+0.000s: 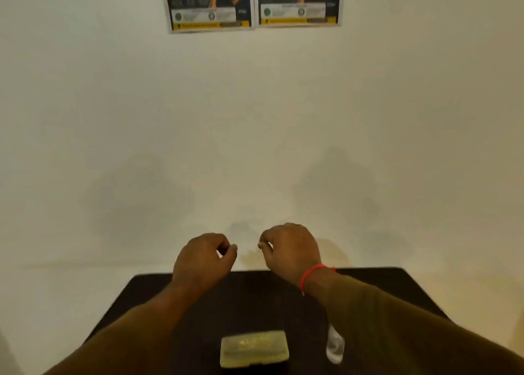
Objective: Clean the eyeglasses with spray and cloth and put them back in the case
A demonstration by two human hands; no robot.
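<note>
Nothing started yet: left hand (202,258) and right hand (289,248) hover loosely curled and empty over the dark wooden bench's (255,298) far edge, closed pale-green plastic glasses case (254,347) and clear spray bottle (334,346) at the near edge, plain cream wall (255,133) behind; next, open the case.

You are in a plain indoor room, more like a small office or institutional space than a lived-in home, though little settles which. A bare cream wall (255,119) fills most of your view, and two matching printed posters (252,3) hang side by side high on it; their text is too blurred to read. Below, a small dark surface (255,303) stands pushed up against that wall. Nothing else furnishes the view.
</note>
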